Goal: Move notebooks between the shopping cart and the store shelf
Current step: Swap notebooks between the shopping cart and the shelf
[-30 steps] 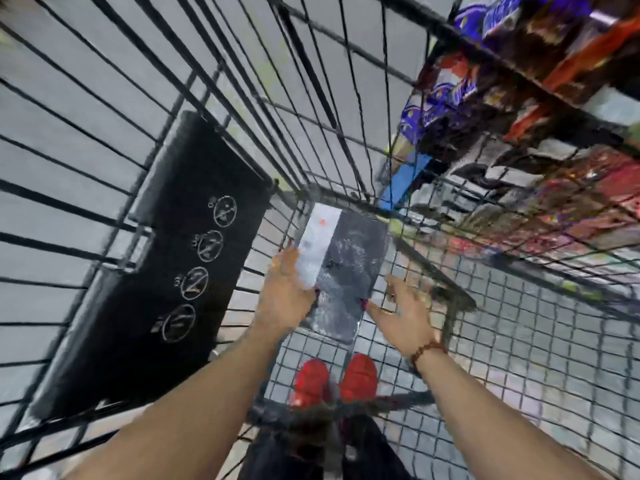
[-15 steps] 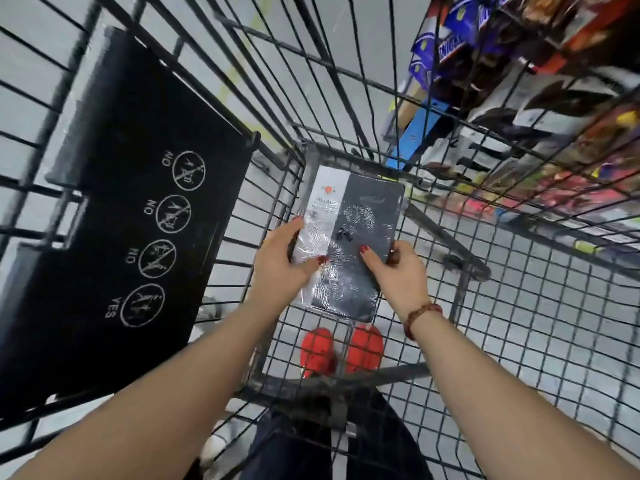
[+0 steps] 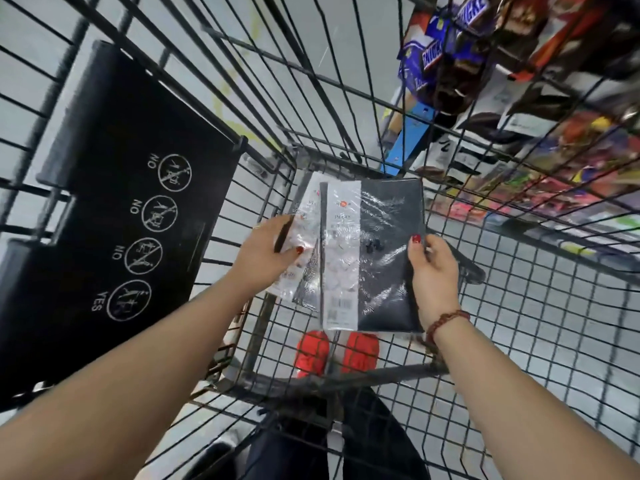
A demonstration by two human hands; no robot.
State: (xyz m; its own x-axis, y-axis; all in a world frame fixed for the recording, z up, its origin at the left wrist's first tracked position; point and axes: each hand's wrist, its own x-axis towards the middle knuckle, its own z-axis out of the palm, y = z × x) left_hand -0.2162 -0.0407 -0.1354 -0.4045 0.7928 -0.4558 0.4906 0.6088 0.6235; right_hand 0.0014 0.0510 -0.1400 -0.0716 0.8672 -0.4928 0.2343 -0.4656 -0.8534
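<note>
Front notebook (image 3: pixel 381 271) is pinched by fingers of the right hand (image 3: pixel 434 278), rear notebook (image 3: pixel 306 216) apparently gripped by the left hand (image 3: pixel 263 254).

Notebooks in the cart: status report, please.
Left hand grips rear notebook. Right hand grips front notebook, overlapping it. Both held inside cart basket; wire walls around.

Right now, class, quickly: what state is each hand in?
Left hand: closed, holding the left notebook.
Right hand: closed, holding the right notebook.
</note>
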